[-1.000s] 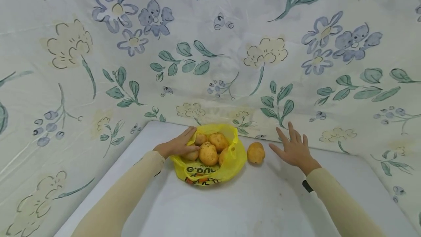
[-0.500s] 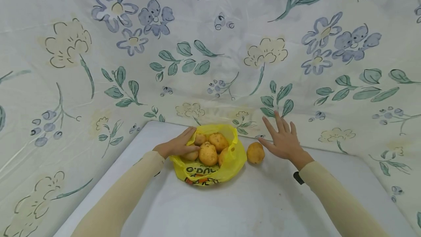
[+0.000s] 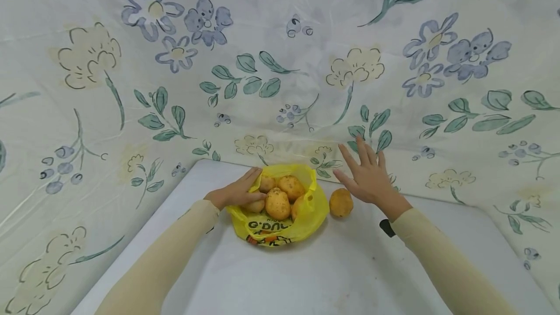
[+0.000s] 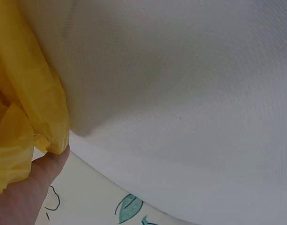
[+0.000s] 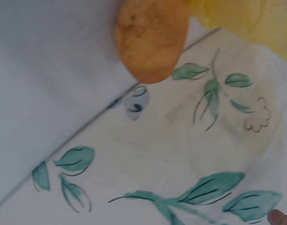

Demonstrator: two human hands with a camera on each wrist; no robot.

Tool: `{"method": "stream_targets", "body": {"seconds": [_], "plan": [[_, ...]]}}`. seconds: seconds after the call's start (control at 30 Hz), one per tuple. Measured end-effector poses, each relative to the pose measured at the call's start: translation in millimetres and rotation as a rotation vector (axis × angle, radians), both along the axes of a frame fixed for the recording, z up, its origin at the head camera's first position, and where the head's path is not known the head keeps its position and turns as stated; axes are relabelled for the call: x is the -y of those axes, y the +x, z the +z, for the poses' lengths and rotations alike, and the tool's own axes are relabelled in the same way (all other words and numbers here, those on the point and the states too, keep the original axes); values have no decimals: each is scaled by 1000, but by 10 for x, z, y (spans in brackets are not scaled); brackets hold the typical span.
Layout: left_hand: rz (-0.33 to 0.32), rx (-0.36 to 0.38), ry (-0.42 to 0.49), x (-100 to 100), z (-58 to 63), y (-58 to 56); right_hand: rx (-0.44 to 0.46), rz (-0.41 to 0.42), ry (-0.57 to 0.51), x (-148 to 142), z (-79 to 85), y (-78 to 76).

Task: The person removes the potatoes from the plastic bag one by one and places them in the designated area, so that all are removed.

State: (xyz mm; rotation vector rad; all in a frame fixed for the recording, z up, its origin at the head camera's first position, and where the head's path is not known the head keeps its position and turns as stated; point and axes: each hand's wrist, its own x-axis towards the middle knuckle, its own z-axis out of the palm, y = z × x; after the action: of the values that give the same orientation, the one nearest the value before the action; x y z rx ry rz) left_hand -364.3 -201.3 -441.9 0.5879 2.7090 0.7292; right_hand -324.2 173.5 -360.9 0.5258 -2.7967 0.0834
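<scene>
A yellow plastic bag (image 3: 306, 227) with dark print stands on the table, its mouth spread wide around several potatoes (image 3: 277, 203). At its left rim, my left hand (image 3: 236, 192) grips the plastic, thumb over the potatoes and fingers along the outside. The left wrist view shows the bag's folds (image 4: 35, 79) against that hand. One loose potato (image 3: 341, 203) lies just right of the bag. Close by it on the right, my right hand (image 3: 369, 176) is raised with fingers spread and holds nothing. In the right wrist view only a fingertip (image 5: 280, 218) shows, away from the loose potato (image 5: 152, 37).
The white tabletop (image 3: 280, 281) extends toward me and out to both sides. Behind it hangs a floral-patterned sheet (image 3: 288, 86), close to the table's back edge and the bag.
My right hand has moved left and slightly up, nearer to the loose potato, fingers still spread. The left hand, the bag and the potatoes have stayed in place.
</scene>
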Motion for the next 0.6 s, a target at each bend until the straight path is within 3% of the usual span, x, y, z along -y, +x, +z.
{"method": "stream_targets", "body": {"seconds": [0.3,0.6], "plan": [[-1,1,0,3,-13,-16,-125,164,7,374,56,187],[0,-7,-2,-8,-21,-35,-136,273,27,732,77,272]]}}
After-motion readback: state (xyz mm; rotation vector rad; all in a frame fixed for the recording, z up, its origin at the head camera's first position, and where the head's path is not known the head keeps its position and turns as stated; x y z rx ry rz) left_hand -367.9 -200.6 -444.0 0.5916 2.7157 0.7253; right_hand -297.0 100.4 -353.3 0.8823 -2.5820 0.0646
